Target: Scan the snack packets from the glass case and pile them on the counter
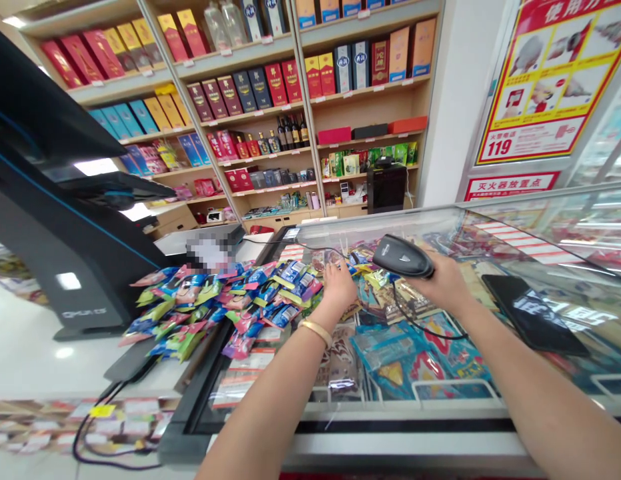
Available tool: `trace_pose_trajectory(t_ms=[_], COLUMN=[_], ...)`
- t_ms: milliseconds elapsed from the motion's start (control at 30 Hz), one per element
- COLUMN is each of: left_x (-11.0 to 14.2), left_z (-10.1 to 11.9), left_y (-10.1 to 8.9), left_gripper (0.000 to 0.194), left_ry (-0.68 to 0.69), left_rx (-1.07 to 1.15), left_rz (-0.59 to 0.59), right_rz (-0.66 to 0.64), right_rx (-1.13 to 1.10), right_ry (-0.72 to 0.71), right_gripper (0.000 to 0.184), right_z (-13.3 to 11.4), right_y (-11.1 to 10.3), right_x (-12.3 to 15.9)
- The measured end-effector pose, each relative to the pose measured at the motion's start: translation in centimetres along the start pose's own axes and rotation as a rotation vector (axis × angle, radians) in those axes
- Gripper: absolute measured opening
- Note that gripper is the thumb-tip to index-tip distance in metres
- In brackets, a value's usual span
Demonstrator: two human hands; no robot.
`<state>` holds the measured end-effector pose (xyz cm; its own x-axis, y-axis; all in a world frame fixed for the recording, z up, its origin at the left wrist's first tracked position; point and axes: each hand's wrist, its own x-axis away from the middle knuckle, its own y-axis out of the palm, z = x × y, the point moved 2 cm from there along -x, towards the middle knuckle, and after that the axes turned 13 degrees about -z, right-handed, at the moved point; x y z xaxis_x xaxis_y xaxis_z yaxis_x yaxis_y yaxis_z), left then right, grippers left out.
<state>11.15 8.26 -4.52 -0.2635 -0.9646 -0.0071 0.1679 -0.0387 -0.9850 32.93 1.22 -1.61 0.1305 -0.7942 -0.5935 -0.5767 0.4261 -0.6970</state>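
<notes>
My right hand [443, 283] grips a black barcode scanner [403, 257], its head pointing left above the glass-topped display counter [310, 413]. A coiled black cable hangs from the scanner. To the left of it, my left hand [339, 285], with a gold bangle [316, 333] on the wrist, is low over the glass. Its fingers are curled close together, and what they hold, if anything, cannot be made out. A heap of small snack packets [230, 300] in blue, pink and green lies left of this hand. Other small packets [377, 277] are between my hands.
A dark checkout terminal [90, 267] stands at the left, with cables [85, 427] below it. A black phone or tablet [533, 313] lies on the glass at the right. Larger snack bags [425, 353] show beneath the glass. Shelves of boxed bottles [260, 87] line the back wall.
</notes>
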Motion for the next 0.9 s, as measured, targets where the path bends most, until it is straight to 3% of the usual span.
trace_pose_trajectory(t_ms=[233,333,433,567,667,767,900], left_x=[2.7,3.9,4.8,5.9,6.6,6.8,6.7], left_z=[0.3,-0.1,-1.1,-2.7,-3.3,-3.6,-3.6], left_y=[-0.7,-1.3,-1.8,-2.2,-2.4,-2.4,-2.3], left_gripper=[0.043,0.039,0.034,0.025,0.036,0.038,0.038], left_ry=[0.101,0.169,0.215,0.076,0.009,0.066,0.199], left_rx=[-0.042,0.081,0.557,1.423,1.785,1.833,1.636], left_rz=[-0.058,-0.043,-0.049,-0.183,-0.273,-0.215,-0.040], right_rz=[-0.013,-0.026,-0.019,-0.018,-0.019,-0.041,-0.100], right_rx=[0.009,0.023,0.044,0.025,0.017,0.008,-0.033], right_ry=[0.008,0.008,0.004,-0.021,-0.036,-0.072,-0.124], right_gripper=[0.025,0.026,0.026,0.023,0.022,0.022,0.028], right_z=[-0.1,-0.1,-0.1,-0.2,-0.4,-0.7,-2.0], right_y=[-0.1,0.0,0.1,0.2,0.1,-0.1,-0.2], right_x=[0.0,0.1,0.1,0.2,0.2,0.3,0.4])
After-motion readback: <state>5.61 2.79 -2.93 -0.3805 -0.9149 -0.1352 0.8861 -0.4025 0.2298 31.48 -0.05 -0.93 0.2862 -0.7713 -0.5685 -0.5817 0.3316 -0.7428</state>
